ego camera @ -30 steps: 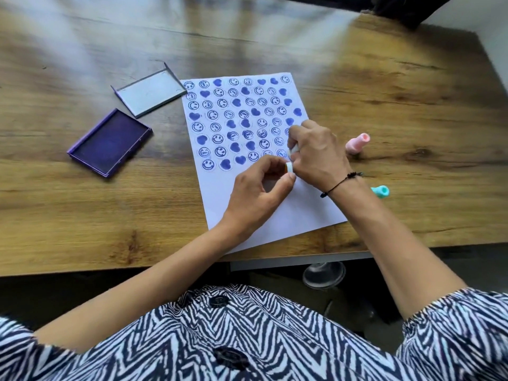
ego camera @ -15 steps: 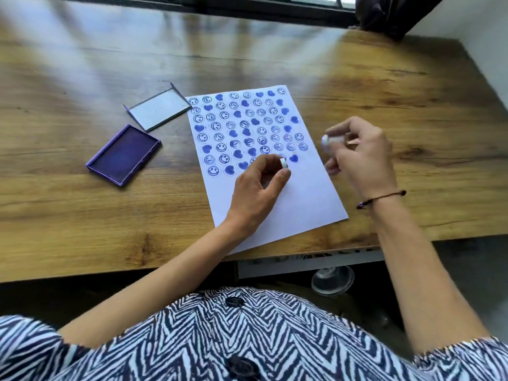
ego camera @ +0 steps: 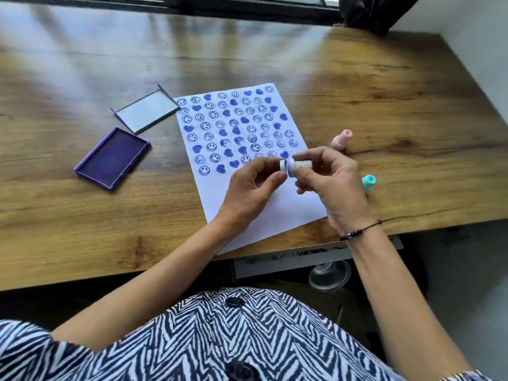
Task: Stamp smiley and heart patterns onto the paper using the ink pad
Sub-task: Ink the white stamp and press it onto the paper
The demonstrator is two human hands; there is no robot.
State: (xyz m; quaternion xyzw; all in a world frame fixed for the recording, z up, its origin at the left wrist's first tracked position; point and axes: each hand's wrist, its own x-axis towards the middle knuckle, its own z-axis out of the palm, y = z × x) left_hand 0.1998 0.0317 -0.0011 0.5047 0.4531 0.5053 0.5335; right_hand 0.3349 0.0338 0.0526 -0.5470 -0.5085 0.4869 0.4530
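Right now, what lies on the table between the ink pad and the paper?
Head view: only bare wood between the ink pad and paper; the lid lies farther back.

Daylight enters from the window at the top edge and lays pale, streaky glare across the far half of the brown wood-grain tabletop (ego camera: 384, 86), while the space under its near edge is dim. The wide lens bows the tabletop's edges. The outer parts look soft and smeared, and the white sheet of paper stamped in blue (ego camera: 242, 127) is fairly sharp.
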